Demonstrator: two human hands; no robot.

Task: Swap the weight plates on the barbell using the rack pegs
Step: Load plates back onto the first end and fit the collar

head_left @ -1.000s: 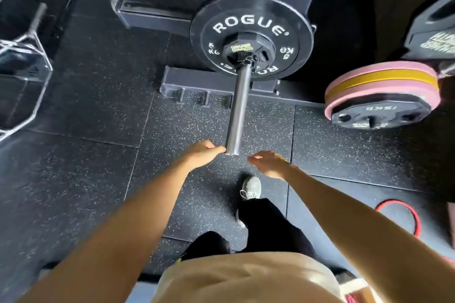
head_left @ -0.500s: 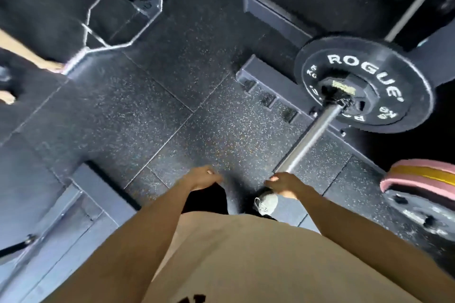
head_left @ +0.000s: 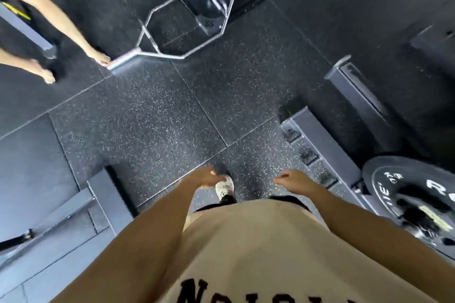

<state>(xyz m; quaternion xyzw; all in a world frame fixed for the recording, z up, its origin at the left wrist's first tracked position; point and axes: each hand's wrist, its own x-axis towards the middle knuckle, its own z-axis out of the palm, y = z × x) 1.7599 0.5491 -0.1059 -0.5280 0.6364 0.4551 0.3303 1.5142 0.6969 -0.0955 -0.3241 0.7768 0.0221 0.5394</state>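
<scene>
Here both hands, left hand [head_left: 205, 177] and right hand [head_left: 296, 181], hang empty with fingers loosely relaxed, apart from the black plate [head_left: 416, 200].

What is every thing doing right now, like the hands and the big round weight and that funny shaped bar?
Left hand: empty, fingers relaxed, touching nothing.
Right hand: empty, fingers loosely curled, touching nothing.
Black weight plate: loaded on the barbell, at the frame's right edge, untouched.
Hex bar: flat on the floor, no plates on it.
White shoe: on the floor between the hands.
Another person's bare foot: beside the hex bar's sleeve end.
</scene>
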